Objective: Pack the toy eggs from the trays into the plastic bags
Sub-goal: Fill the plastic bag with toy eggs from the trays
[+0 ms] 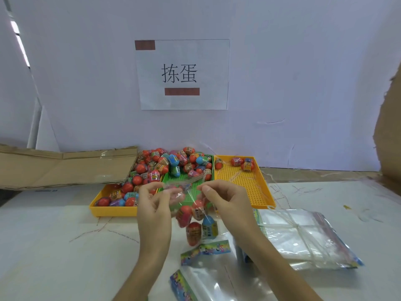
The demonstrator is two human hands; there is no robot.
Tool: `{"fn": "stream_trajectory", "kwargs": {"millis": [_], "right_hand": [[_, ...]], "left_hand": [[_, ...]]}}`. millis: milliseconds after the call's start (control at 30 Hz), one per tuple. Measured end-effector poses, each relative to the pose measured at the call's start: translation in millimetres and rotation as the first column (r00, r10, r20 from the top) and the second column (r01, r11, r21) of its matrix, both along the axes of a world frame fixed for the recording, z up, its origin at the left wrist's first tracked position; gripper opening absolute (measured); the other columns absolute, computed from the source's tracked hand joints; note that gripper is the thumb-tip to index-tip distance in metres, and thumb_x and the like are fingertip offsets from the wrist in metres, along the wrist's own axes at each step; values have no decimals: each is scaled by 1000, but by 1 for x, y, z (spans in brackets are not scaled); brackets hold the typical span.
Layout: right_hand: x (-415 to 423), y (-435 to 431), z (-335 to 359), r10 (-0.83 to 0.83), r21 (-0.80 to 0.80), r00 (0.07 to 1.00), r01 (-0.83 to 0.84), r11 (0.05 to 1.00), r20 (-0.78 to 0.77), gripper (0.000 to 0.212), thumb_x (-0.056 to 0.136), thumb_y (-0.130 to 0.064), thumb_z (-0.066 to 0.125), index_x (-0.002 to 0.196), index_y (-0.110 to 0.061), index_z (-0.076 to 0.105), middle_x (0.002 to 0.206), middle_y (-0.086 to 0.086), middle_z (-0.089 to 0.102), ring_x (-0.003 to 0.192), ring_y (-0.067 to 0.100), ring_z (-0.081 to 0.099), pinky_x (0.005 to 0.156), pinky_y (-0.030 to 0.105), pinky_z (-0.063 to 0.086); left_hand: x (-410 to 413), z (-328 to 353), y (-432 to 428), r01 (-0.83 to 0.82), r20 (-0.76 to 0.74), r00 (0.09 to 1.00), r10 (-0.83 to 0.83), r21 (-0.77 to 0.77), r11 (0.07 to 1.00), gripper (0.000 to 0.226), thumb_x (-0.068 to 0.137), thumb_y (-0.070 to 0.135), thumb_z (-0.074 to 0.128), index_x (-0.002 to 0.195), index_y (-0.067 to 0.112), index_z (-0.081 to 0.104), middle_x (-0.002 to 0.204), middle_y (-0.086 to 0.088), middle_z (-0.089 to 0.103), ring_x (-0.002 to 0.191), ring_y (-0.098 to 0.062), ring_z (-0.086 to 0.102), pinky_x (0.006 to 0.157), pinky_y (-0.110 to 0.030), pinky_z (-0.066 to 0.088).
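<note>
Both hands hold a clear plastic bag (184,193) up above the table, in front of the trays. My left hand (153,198) pinches its top left edge and my right hand (225,197) pinches its top right edge. Several toy eggs (196,224) hang inside the bag, red, pink and blue ones. Behind, a yellow tray (108,210) and a green tray (186,178) carry a heap of toy eggs (171,164). A second yellow tray (243,181) on the right holds only a few eggs (243,164) at its far end.
A stack of empty plastic bags (303,237) lies at the right. Loose bags with colourful header strips (206,249) lie near the front edge. Flattened cardboard (65,166) sits at the back left, more cardboard (388,135) at the right. A paper sign (182,74) hangs on the wall.
</note>
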State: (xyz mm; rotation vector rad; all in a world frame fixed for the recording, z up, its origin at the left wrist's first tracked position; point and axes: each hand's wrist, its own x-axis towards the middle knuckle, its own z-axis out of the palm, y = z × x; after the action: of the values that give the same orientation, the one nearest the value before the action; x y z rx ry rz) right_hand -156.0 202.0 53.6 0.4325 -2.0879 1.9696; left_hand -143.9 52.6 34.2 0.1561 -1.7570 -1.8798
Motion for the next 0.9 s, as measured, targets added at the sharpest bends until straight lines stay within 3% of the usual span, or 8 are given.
{"fn": "stream_trajectory", "kwargs": {"millis": [67,133,233,333,433,633,900], "right_hand": [[1,-4,-3,-17,15,1000,17,1000,-9,24,95,-12,67,81,-29,77,75,-1,75,73,16,71,70,30,60],[4,-8,-4,-37,28,999,38,999,-25,21,95,-12,68,81,-25,77,71,-1,73,70,18,70,69,33,60],[7,-11,-5,-65,70,993,72,995,-94,15,93,-11,70,84,-21,78,72,-7,73,66,12,68,63,24,54],[10,-12,-3,-57,94,988,71,993,-141,16,92,-8,70,94,-21,79,77,-12,73,68,8,66,60,18,50],[11,-12,-3,-51,120,980,75,990,-194,20,91,-6,70,99,-21,80,80,-16,72,70,4,65,58,13,47],[12,-12,-6,-48,185,956,105,977,-289,21,93,-6,69,103,-21,80,89,-14,75,77,5,66,60,12,46],[9,-10,-9,-28,271,900,161,949,-434,22,93,-9,65,110,-17,78,90,-14,73,80,1,64,65,9,45]], "left_hand": [[3,2,1,-158,-125,982,144,-107,982,26,99,7,58,108,31,51,106,12,67,101,-5,66,82,-24,57],[6,5,-2,-338,-358,906,227,-288,896,25,95,10,59,113,25,51,111,15,57,107,-2,56,92,-18,46],[5,0,-2,-475,-568,816,110,-548,689,15,91,19,62,106,14,62,112,3,56,109,-8,48,97,-18,36],[6,-3,0,-465,-544,837,65,-643,608,20,90,27,64,98,11,73,109,-4,62,109,-8,43,94,-19,36],[5,-2,-3,-467,-539,839,75,-641,609,21,90,28,65,98,11,74,103,-2,64,105,-7,44,89,-22,40],[5,-1,-5,-482,-571,820,50,-640,599,23,89,31,68,94,10,75,94,-2,65,100,-6,43,87,-14,37],[3,-2,-6,-444,-563,826,-8,-661,605,23,91,27,66,100,8,76,93,-1,71,97,-3,48,88,-13,40]]}}
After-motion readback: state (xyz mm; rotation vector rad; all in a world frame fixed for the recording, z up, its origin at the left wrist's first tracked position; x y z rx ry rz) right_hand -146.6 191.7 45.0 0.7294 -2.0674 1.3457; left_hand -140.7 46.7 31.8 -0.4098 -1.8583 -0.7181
